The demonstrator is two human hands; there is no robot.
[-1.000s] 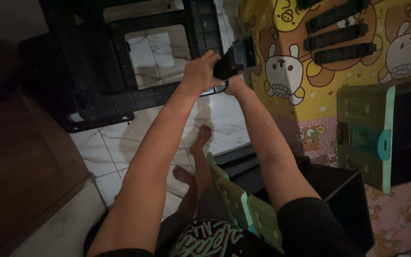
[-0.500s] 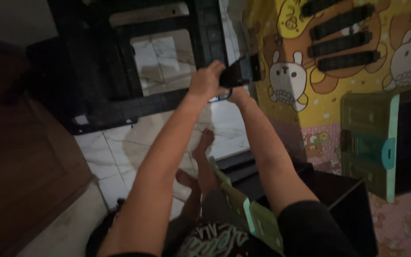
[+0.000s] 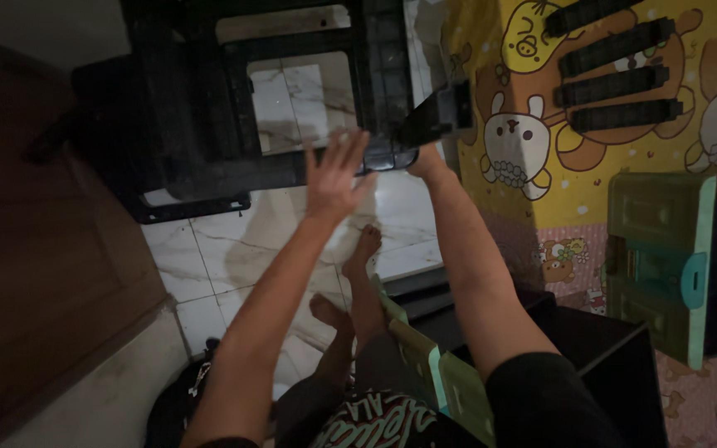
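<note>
My right hand [image 3: 426,159] grips a flat black plastic panel piece [image 3: 437,118] and holds it against the right edge of a black plastic frame [image 3: 201,124] that stands on the white marble floor. Most of that hand is hidden behind the piece. My left hand [image 3: 335,172] hovers in front of the frame's lower bar with fingers spread and nothing in it. Through the frame's openings the tiles [image 3: 292,99] show.
A yellow cartoon play mat [image 3: 558,166] with several black slats [image 3: 616,66] lies at right. A green drawer front [image 3: 661,257] and a black box [image 3: 599,365] sit lower right. Green panels [image 3: 425,365] rest by my legs. A brown wooden door [image 3: 35,274] is at left.
My left hand has let go of the black piece and moved left and down, fingers now spread. My right hand keeps holding the piece at the frame's edge.
</note>
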